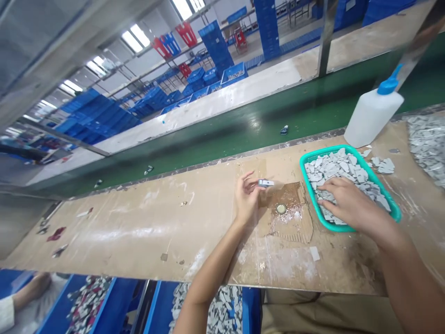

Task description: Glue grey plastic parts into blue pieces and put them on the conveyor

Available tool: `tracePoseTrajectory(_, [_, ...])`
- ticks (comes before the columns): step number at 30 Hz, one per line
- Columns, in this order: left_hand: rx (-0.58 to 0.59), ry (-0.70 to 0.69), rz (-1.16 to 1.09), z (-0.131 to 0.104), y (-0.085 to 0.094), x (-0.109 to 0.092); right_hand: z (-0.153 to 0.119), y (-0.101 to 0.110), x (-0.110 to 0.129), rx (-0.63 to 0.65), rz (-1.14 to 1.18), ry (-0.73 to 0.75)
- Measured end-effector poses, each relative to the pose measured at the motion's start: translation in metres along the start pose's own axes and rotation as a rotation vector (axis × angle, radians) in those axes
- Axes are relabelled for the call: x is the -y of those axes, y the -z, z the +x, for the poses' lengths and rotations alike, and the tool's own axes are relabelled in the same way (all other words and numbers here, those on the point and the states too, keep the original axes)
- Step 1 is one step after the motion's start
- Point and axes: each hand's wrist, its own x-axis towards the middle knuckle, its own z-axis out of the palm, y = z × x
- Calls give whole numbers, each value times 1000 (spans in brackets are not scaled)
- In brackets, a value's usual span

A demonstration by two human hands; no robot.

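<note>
My left hand [246, 197] pinches a small white-and-grey plastic piece [266, 183] between thumb and fingers, just above the bench. My right hand [351, 204] reaches into a teal basket [392, 211] and touches the flat, pale grey pieces [339, 164] heaped in it. Its thumb and forefinger are apart, with nothing visibly gripped between them; the other fingertips are hidden. Between my hands, a stained cardboard sheet [292, 229] lies on the bench, bearing a small round cap [281, 208] and white residue.
A white squeeze bottle [373, 116] with a blue nozzle stands behind the basket. At right lies a clear bag of grey pieces [429, 144]. A green conveyor belt [215, 141] runs beyond the bench [139, 222]. Blue bins of parts [156, 306] and another person's arm [31, 287] are below left.
</note>
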Motion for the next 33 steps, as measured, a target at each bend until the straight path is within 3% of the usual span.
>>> tracePoseTrajectory(5, [-73,138,111,84,-5,25,4,3,17,57,21,-98])
tracePoseTrajectory(9, [-184,199,343,156,-16,50,0,0,14,26,128,-81])
tracePoseTrajectory(13, [-209,219,496,198,-24,64,-7,0,3,43,218,-74])
tracePoseTrajectory(18, [-191,193,762,211,-28,61,-7,7,2,66,265,-118])
tracePoseTrajectory(22, [-85,87,899,205,-43,57,-3,18,6,-12,433,-157])
tracePoseTrajectory(26, [73,9,915,197,-77,64,1,27,10,-165,665,-179])
tracePoseTrajectory(29, [133,-5,905,194,-98,70,3,30,13,-212,887,-240])
tracePoseTrajectory(33, [113,14,883,200,-98,72,7,30,11,-265,1009,-304])
